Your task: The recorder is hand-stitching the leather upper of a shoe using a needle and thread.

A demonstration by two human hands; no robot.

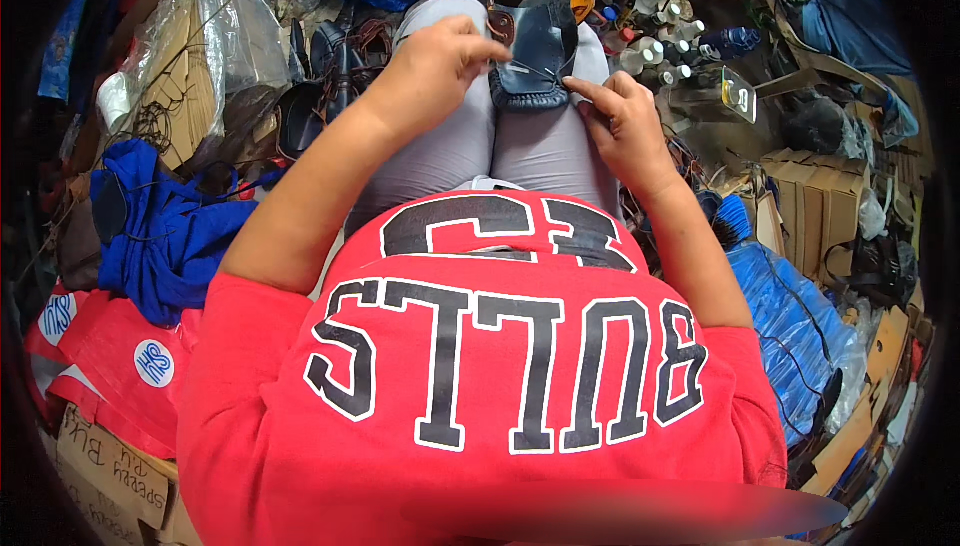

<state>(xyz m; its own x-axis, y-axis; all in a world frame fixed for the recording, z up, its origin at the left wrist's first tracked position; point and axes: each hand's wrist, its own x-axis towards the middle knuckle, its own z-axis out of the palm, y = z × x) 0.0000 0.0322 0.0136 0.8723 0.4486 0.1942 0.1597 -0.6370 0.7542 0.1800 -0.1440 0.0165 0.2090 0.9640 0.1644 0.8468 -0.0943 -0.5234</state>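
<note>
Note navy leather-look moccasin [540, 46] at twelve o'clock, curled hands [453, 61] alongside; cannot confirm grip; if loose, could slip.

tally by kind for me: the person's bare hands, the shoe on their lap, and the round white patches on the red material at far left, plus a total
Bare hands: 2 (left hand, right hand)
Dark blue shoe: 1
Round white patches: 2
Total: 5
</note>
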